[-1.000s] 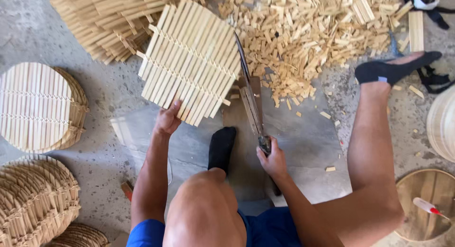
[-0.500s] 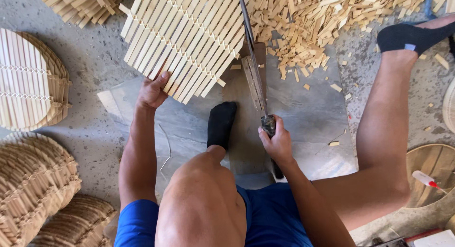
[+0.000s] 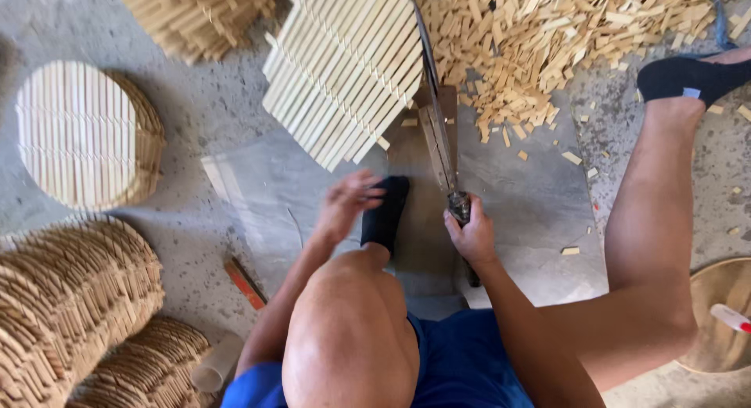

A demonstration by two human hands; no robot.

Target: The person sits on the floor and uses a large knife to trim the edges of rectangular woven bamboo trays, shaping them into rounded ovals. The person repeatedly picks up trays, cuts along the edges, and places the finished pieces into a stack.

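The right hand (image 3: pixel 472 237) is clamped on the cutter handle (image 3: pixel 460 208), its blade (image 3: pixel 432 95) raised toward twelve o'clock so the slat mat (image 3: pixel 344 68) fits beneath. The left hand (image 3: pixel 346 203), blurred, open, holds nothing just below the mat. Offcuts (image 3: pixel 563 40) lie at one o'clock.

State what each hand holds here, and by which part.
The right hand grips the cutter's dark handle. The left hand holds nothing; it hovers, blurred, below the bamboo slat mat.
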